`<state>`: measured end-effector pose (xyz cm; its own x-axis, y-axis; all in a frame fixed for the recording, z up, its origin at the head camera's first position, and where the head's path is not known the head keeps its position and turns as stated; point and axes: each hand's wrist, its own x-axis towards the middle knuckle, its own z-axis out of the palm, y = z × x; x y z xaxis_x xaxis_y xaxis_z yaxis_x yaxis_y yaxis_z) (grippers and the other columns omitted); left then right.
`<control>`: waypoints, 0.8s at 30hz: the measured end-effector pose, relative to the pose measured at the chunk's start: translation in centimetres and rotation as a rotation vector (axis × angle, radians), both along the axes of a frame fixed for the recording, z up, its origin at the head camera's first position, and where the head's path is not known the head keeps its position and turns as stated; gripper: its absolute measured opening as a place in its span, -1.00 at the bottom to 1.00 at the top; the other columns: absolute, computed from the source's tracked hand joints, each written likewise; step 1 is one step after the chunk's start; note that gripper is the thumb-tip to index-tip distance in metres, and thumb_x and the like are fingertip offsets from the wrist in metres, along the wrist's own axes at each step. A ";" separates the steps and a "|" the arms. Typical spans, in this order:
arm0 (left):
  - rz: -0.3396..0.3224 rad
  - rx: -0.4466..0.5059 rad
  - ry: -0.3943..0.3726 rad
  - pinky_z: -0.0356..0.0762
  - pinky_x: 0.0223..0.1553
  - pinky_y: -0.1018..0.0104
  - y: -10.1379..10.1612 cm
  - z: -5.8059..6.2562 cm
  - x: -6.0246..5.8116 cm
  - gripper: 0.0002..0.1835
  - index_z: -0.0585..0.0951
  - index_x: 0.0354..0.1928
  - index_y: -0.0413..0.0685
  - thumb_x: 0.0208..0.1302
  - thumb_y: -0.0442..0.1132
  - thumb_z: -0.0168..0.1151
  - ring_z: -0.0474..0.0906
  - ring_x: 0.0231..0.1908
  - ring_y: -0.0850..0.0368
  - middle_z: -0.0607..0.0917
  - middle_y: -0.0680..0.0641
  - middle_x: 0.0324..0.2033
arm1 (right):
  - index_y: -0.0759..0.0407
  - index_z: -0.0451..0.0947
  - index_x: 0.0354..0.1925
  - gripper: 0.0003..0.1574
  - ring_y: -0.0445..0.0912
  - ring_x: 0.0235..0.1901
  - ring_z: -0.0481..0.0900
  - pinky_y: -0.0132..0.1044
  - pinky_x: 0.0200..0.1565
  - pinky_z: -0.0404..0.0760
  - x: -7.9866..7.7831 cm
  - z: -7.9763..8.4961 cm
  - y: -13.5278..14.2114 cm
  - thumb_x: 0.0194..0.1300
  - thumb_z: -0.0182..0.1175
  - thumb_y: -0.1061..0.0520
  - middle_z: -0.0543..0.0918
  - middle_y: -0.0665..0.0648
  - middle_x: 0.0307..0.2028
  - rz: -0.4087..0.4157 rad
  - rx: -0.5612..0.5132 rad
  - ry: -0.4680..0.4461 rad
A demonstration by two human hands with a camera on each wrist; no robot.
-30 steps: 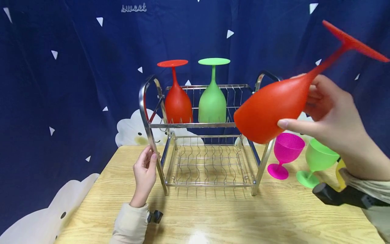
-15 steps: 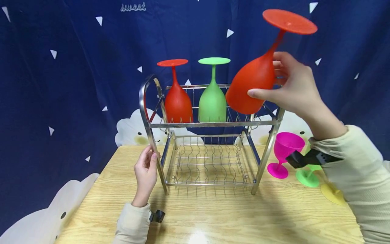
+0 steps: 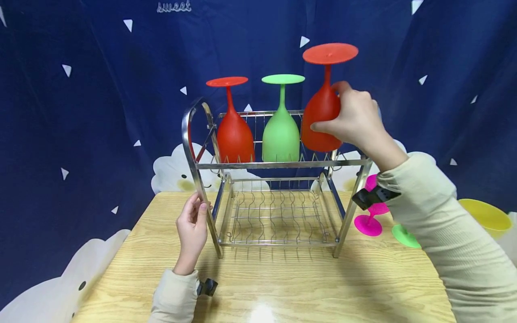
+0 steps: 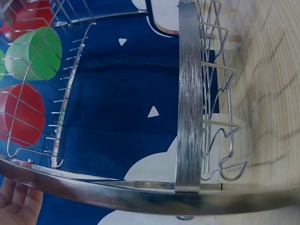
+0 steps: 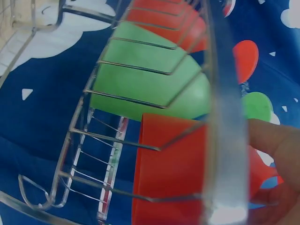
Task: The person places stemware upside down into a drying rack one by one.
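Fingers and thumb of the right hand are closed round an inverted red goblet at the upper right end of a metal rack, contact with its wires unclear; alongside stand an inverted green goblet and, at the left end, another red goblet. The left hand grips the left leg above the desk

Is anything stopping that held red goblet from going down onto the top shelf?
Nothing visible stands between the red goblet in the right grip and the upper shelf beneath it. The upside-down green goblet is close on its left, so sideways room looks tight; I can't tell whether they touch.
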<state>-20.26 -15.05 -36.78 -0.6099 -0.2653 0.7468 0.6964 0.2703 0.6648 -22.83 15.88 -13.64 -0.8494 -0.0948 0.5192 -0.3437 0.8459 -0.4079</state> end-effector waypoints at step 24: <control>-0.001 0.005 0.006 0.48 -0.29 0.61 0.1 -0.1 0.0 -0.73 0.44 -0.01 -0.50 0.24 -0.53 0.02 0.57 -0.36 0.38 0.58 -0.43 -0.40 | 0.32 0.16 0.25 -0.05 0.21 -0.03 0.45 0.07 -0.06 0.46 0.0 -2.3 0.1 0.02 0.32 -0.04 0.45 0.38 0.05 0.008 -0.101 -0.125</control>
